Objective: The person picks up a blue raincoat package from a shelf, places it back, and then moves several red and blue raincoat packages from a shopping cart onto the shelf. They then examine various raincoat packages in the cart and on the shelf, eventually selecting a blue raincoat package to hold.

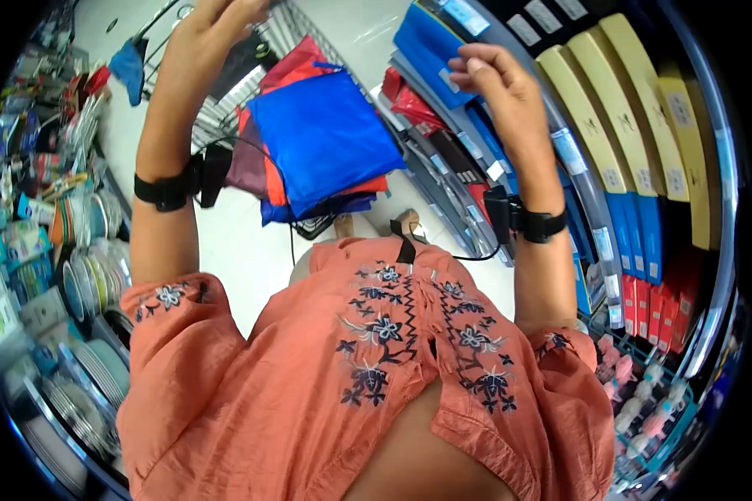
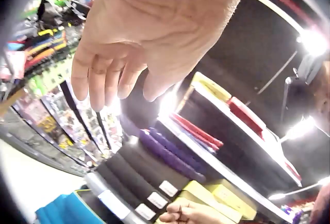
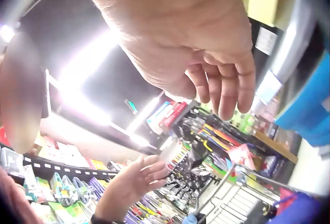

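My left hand (image 1: 205,42) is raised over the side of a wire shopping cart (image 1: 288,21), its fingertips partly cut off by the frame's top edge. In the left wrist view the same hand (image 2: 149,38) has relaxed fingers and an empty palm. Close by the shelves on the right, my right hand (image 1: 510,92) is held up with loosely bent fingers. Nothing is in the right hand (image 3: 206,54) in the right wrist view. A shiny blue folded fabric piece (image 1: 326,138) tops a stack in the cart, over red pieces (image 1: 297,63).
Right-hand shelves carry tall yellow boxes (image 1: 635,92), blue boxes (image 1: 430,54) and small red ones (image 1: 656,313). Along the left stand shelves with stacked plates (image 1: 92,242) and packaged goods. A blue cloth (image 1: 128,71) hangs at the cart handle. Pale floor (image 1: 242,275) shows below.
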Demonstrator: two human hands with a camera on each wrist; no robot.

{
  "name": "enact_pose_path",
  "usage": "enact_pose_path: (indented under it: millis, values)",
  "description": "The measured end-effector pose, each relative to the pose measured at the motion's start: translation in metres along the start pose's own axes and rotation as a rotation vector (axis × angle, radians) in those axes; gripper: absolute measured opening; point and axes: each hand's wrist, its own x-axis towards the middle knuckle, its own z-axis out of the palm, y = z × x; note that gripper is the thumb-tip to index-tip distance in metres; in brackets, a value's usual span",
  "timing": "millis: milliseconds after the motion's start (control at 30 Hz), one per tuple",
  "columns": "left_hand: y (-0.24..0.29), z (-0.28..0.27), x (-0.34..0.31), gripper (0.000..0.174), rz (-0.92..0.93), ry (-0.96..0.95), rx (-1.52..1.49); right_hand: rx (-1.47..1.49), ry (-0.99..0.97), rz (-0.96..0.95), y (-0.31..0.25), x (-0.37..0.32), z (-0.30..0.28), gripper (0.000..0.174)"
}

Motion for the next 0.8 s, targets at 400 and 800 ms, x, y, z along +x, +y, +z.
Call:
enact_pose_path:
  millis: [400,800]
  values:
    - [-0.091,-0.058,-0.191,0.049,-0.733,0.131,0.049,-0.447,-0.469,0.311,0.159,-0.028,0.102,0.039]
    - [-0.058,-0.083,-0.232,0.040,-0.804,-0.025,0.186,-0.641,-0.731,0.183,0.172,-0.049,0.150,0.042]
